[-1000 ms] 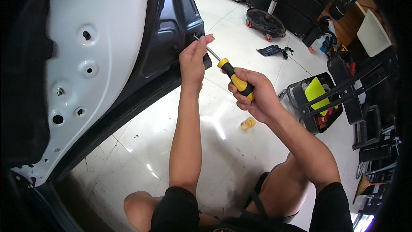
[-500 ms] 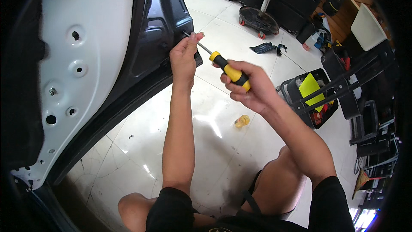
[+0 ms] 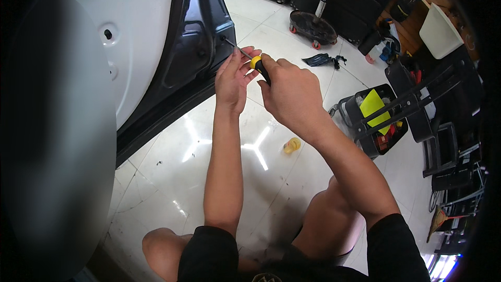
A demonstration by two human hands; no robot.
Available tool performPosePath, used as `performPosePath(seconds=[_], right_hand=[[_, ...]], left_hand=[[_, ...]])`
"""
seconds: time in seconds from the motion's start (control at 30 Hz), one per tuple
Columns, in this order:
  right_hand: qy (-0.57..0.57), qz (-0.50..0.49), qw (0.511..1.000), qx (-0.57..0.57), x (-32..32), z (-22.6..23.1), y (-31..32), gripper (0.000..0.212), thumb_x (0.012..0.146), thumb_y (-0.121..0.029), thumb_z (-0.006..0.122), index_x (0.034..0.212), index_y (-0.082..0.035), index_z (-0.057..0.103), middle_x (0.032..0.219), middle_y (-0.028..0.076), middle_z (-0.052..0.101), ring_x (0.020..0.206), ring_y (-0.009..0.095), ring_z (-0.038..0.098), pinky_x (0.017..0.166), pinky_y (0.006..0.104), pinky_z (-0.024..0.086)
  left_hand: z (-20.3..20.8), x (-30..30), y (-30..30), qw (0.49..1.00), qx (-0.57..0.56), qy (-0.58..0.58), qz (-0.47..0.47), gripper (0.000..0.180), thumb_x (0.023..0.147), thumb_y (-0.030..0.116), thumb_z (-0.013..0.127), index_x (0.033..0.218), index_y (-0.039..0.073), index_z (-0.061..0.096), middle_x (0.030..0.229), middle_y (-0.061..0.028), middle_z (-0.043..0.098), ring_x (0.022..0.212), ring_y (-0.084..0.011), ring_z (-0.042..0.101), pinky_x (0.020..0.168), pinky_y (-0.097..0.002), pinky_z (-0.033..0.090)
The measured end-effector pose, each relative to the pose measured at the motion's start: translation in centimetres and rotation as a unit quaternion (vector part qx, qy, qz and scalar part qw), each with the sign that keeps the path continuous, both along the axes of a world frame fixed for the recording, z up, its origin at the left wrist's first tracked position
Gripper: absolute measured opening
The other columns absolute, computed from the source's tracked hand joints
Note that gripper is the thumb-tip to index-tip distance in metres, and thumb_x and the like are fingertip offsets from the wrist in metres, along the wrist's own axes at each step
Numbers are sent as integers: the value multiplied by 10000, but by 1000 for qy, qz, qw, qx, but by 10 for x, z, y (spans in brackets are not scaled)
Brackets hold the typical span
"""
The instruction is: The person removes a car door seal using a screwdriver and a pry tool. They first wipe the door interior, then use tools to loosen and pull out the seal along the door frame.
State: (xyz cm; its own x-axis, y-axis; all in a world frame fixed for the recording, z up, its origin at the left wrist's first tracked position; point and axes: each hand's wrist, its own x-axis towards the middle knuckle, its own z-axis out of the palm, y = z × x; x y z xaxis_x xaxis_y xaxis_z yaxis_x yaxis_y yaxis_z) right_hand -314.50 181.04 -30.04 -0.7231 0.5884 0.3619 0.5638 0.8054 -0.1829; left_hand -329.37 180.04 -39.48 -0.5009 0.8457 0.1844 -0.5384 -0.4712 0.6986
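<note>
My right hand (image 3: pixel 295 91) is wrapped round the yellow-and-black handle of a screwdriver (image 3: pixel 257 63); the hand covers most of the handle. My left hand (image 3: pixel 232 86) is at the metal shaft, which passes between its thumb and loosely curled fingers. The shaft's tip meets a small dark hole near the edge of a glossy dark vehicle panel (image 3: pixel 201 34), which looks like part of a car door or hatch. Whether a screw sits in the hole is too small to tell. A white inner panel (image 3: pixel 138 31) with several holes adjoins the dark one.
A blurred grey surface (image 3: pixel 62 125) fills the left foreground. On the tiled floor lie a yellow object (image 3: pixel 291 145) and a crumpled dark piece (image 3: pixel 318 60). A red-seated rolling stool (image 3: pixel 314 26) stands beyond. To the right are a black tool bin (image 3: pixel 359 120) and a cart frame.
My right hand has moved up and forward over the screwdriver handle, its back now uppermost. My left fingers have spread from a tighter pinch near the tip. The view has shifted, bringing in the blurred surface.
</note>
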Motion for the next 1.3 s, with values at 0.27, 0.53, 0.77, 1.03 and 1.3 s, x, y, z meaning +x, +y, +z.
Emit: performPosePath(seconds=[0.27, 0.53, 0.77, 1.03, 1.3], right_hand=[[-68, 1, 978, -197, 36, 3, -14, 346, 894, -210, 589, 1157, 13, 600, 845, 237, 684, 797, 413, 682, 748, 494, 529], [-157, -2, 933, -325, 71, -15, -8, 424, 888, -211, 613, 1228, 33, 548, 881, 265, 692, 826, 424, 682, 785, 483, 523], [-175, 21, 922, -346, 112, 5, 20, 510, 891, -147, 679, 1342, -8, 485, 971, 256, 688, 927, 415, 672, 849, 470, 516], [135, 79, 967, -204, 272, 109, 43, 384, 879, -140, 727, 1224, -17, 612, 1032, 159, 645, 852, 330, 617, 786, 399, 500], [306, -321, 895, 39, 459, 314, 50, 494, 924, -199, 570, 1361, 30, 569, 888, 48, 655, 714, 124, 554, 648, 309, 469]], left_hand=[[-9, 10, -5, 999, -36, -30, -3, 391, 1050, 346, 509, 1226, 5, 586, 1153, -123, 659, 1066, -206, 622, 892, -339, 474], [-19, 15, 0, 998, -53, -8, -33, 364, 1067, 353, 456, 1151, 42, 626, 1065, -104, 699, 1005, -195, 650, 878, -328, 479], [-2, 65, 23, 996, -4, 86, -20, 324, 1066, 255, 455, 1068, 0, 654, 1001, -107, 702, 917, -196, 678, 873, -326, 529], [177, 85, -21, 929, 166, 319, -82, 392, 998, 374, 487, 1031, -10, 560, 967, -203, 587, 902, -316, 619, 801, -415, 527], [306, 205, 41, 867, 133, 465, -117, 295, 931, 224, 583, 989, -56, 657, 1006, -242, 665, 955, -327, 656, 843, -397, 506]])
